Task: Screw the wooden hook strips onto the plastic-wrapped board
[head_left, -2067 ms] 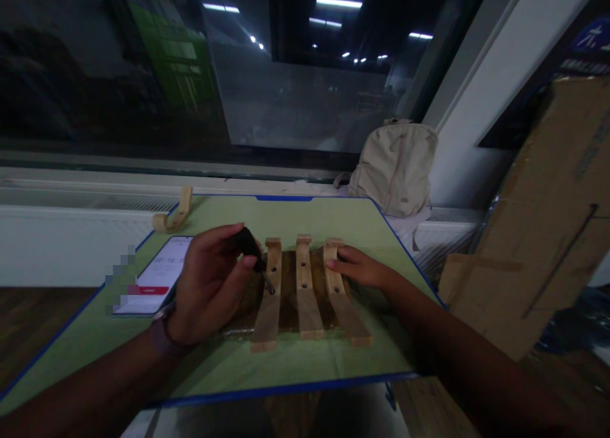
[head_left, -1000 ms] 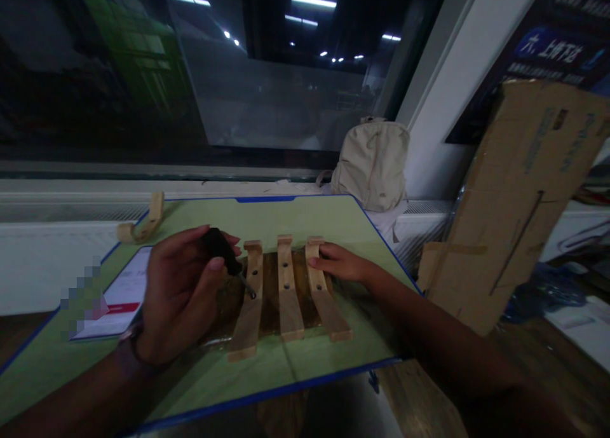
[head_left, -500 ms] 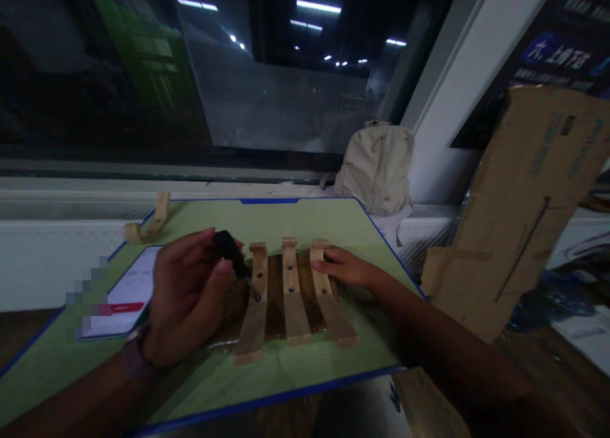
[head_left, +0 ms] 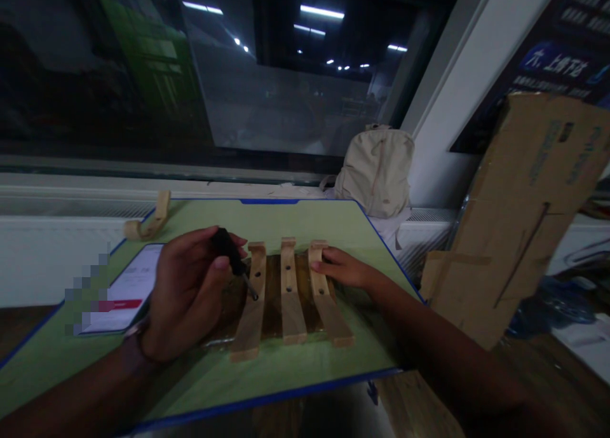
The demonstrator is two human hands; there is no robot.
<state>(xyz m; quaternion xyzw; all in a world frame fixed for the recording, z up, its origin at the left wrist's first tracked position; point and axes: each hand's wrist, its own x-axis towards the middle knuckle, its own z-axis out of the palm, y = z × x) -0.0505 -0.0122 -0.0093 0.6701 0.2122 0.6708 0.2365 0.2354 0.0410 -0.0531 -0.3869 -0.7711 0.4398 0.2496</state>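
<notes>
Little has shifted: left hand (head_left: 190,292) still pinches a black-handled screwdriver (head_left: 233,260), tip slanting down-right into the leftmost pale wooden slat (head_left: 250,311), while right hand (head_left: 343,269) fingers press flat on the rightmost slat (head_left: 326,298).

Four wooden hooks (head_left: 251,311) (three side by side), one screwdriver (head_left: 230,255), one backpack (head_left: 376,170), one cardboard box (head_left: 519,215).

A green, blue-edged bench (head_left: 286,217) carries a dark board with three pale wooden slats (head_left: 286,295) at its middle. A white sheet (head_left: 124,287) lies at nine o'clock, and a curved wooden hook (head_left: 147,219) rests at ten o'clock near the edge.
</notes>
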